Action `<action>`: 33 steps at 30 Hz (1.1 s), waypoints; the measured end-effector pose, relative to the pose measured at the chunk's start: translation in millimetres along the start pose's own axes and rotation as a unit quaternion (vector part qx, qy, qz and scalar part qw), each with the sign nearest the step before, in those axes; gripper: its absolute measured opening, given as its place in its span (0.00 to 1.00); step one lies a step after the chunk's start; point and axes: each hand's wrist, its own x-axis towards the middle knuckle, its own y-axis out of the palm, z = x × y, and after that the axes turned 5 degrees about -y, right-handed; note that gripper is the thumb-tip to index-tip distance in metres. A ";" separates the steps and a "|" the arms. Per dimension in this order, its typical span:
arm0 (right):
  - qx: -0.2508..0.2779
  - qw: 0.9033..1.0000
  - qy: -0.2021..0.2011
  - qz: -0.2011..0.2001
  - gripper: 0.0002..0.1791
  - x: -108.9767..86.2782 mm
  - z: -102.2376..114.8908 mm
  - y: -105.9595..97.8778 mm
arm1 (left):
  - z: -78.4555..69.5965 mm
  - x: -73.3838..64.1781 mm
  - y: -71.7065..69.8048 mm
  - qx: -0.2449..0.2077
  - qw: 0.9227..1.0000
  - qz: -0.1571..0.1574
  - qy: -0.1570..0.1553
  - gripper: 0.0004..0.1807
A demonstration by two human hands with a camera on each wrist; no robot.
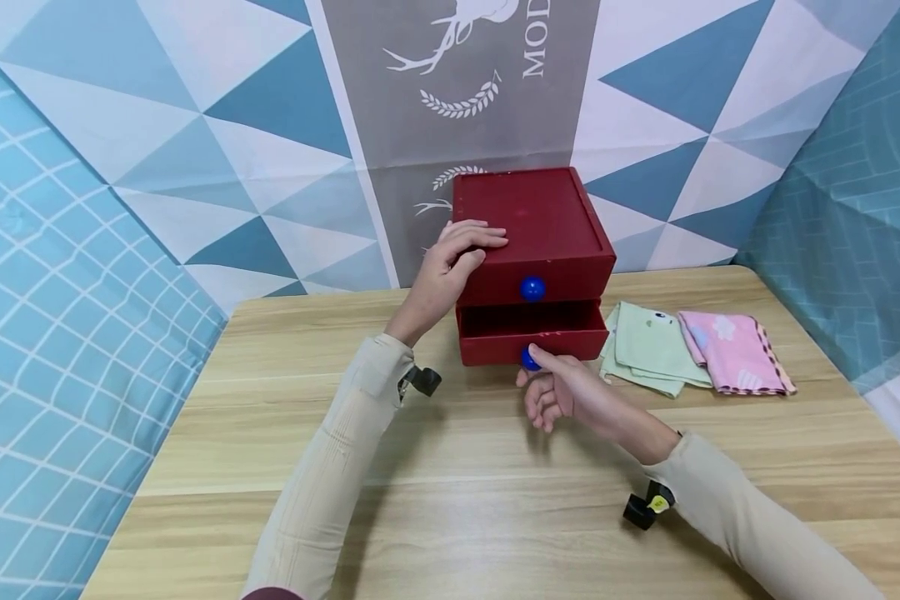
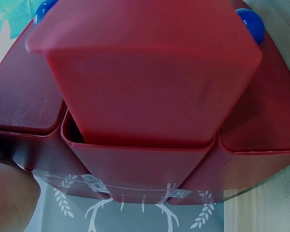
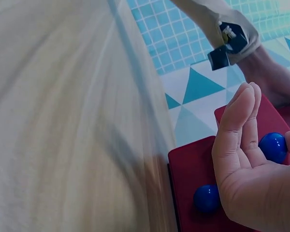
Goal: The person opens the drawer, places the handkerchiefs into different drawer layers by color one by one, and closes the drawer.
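A dark red drawer cabinet (image 1: 521, 212) stands against the back wall. Its upper drawer (image 1: 491, 287) is closed, with a blue knob (image 1: 532, 288) on the front. Below it, the middle drawer (image 1: 487, 350) is pulled partway out; the left wrist view shows a bottom drawer (image 2: 266, 111) closed beside it. My left hand (image 1: 457, 258) rests on the cabinet's top left edge. With thumb and index finger my right hand (image 1: 562, 387) pinches the middle drawer's blue knob (image 3: 273, 147), the other fingers loosely bent below. Most of the open drawer's inside is hidden.
To the right of the cabinet, a folded light green cloth (image 1: 648, 346) and a folded pink cloth (image 1: 738, 354) lie on the wooden table (image 1: 450, 500). Patterned blue and white sheets (image 1: 270, 142) hang behind and at both sides.
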 end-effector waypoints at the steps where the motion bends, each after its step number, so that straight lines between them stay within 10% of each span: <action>1: 0.001 1.000 -0.001 0.002 0.30 -1.3 -0.7 0.9 | 0.1 0.0 0.0 0.000 1.000 -0.001 0.001 0.17; 33: -0.006 0.999 0.018 0.026 0.28 -55.2 -17.0 29.6 | 0.4 -1.3 -0.1 -0.001 1.000 -0.004 -0.008 0.17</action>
